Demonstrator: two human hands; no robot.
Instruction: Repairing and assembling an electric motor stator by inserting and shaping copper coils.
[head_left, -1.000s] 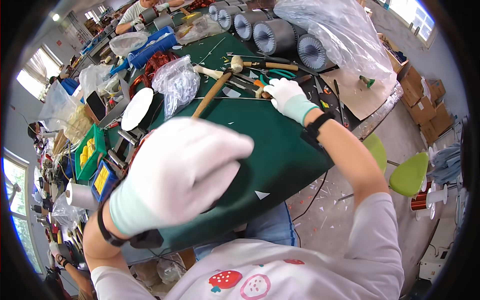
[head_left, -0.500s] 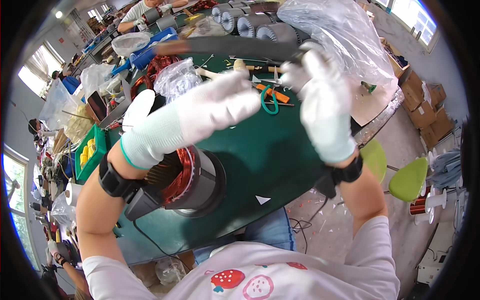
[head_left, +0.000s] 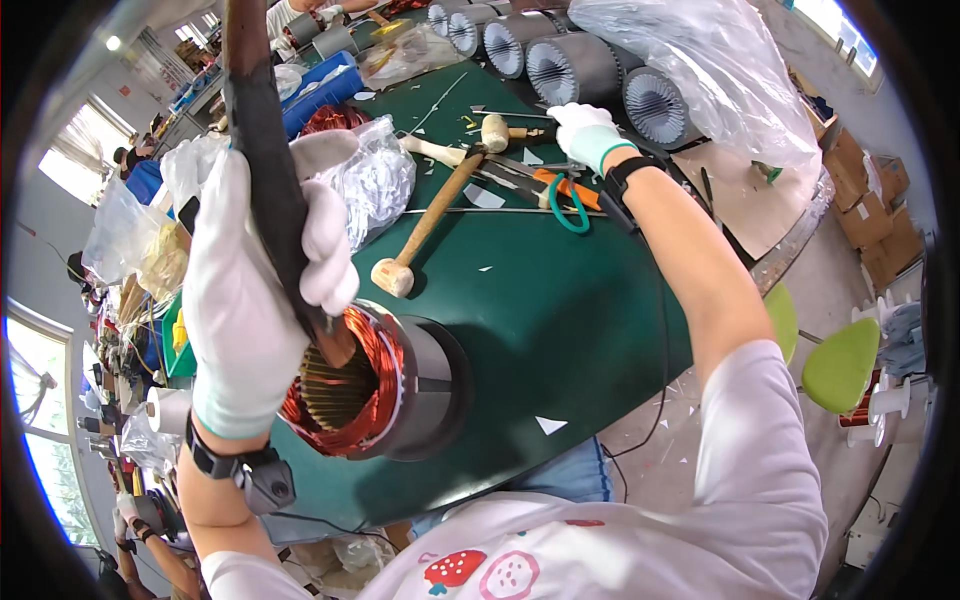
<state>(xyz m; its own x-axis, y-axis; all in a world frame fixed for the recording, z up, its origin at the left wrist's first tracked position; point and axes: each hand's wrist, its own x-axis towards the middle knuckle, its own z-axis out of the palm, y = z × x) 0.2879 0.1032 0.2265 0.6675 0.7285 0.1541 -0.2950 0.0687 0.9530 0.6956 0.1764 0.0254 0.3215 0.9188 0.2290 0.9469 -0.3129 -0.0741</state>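
Observation:
My left hand (head_left: 255, 290), in a white glove, grips a long bar wrapped in black (head_left: 268, 150) with brown ends. The bar stands tilted, its lower end at the mouth of a grey motor stator (head_left: 425, 380). Red copper windings (head_left: 375, 410) ring the stator's opening, with brownish slot liners inside. At the back of the table my gloved right hand (head_left: 585, 132) reaches down among tools, fingers bunched and partly hidden. Just left of it lies a mallet with a pale head (head_left: 494, 132). A second mallet (head_left: 393, 277) lies on the green table (head_left: 520, 330), nearer the stator.
Orange-handled scissors (head_left: 565, 185) and a teal loop (head_left: 568, 215) lie below my right hand. Several grey stators (head_left: 575, 70) line the back, beside a large clear plastic sheet (head_left: 700, 80). A plastic bag (head_left: 375, 180) and a blue bin (head_left: 320, 95) stand to the left. A cable hangs from my right wrist.
The bar has swung from lying across the table's back to a steep tilt in my left hand over the stator. My right hand has moved from beside the bar's right end to the tools.

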